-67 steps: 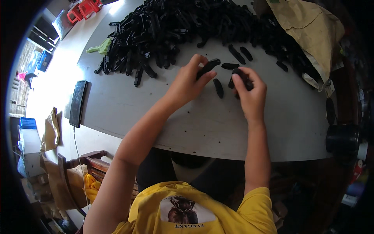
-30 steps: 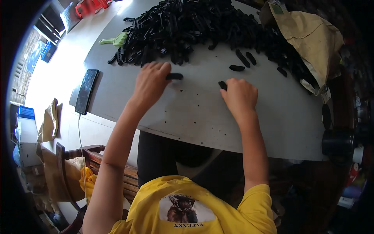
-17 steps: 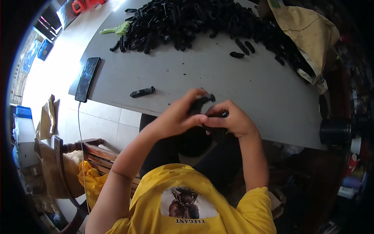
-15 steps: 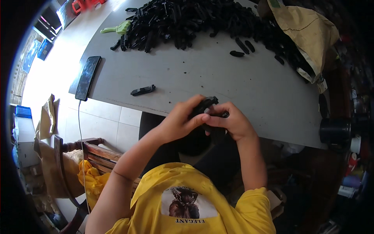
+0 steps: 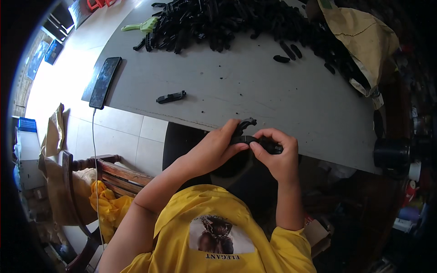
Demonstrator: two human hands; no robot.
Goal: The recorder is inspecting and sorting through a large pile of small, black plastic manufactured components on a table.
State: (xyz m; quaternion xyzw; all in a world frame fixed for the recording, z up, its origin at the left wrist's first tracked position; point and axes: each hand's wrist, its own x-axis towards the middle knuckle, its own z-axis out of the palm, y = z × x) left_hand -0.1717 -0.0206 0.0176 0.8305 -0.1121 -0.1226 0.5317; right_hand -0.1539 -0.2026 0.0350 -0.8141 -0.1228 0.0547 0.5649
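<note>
Both hands meet at the table's near edge. My left hand (image 5: 217, 144) is closed around a small black plastic part (image 5: 246, 123), whose curved upper end sticks out past the fingers. My right hand (image 5: 280, 152) pinches a black piece (image 5: 276, 149) at the right, its thumb tip close to my left thumb. A dark band of plastic runs between the two hands; whether it is one part or two joined ones I cannot tell. On the table to the left lies a single long black plastic part (image 5: 171, 97), apart from both hands.
A big heap of black plastic parts (image 5: 214, 22) covers the far side of the grey table (image 5: 182, 73), with a green brush (image 5: 140, 25) at its left. A phone (image 5: 105, 83) on a cable lies at the left edge. At the far right is a brown paper bag (image 5: 364, 36).
My hands have shifted slightly down and the right one has moved a little right. More of the black plastic between them shows. The head view has tilted slightly.
</note>
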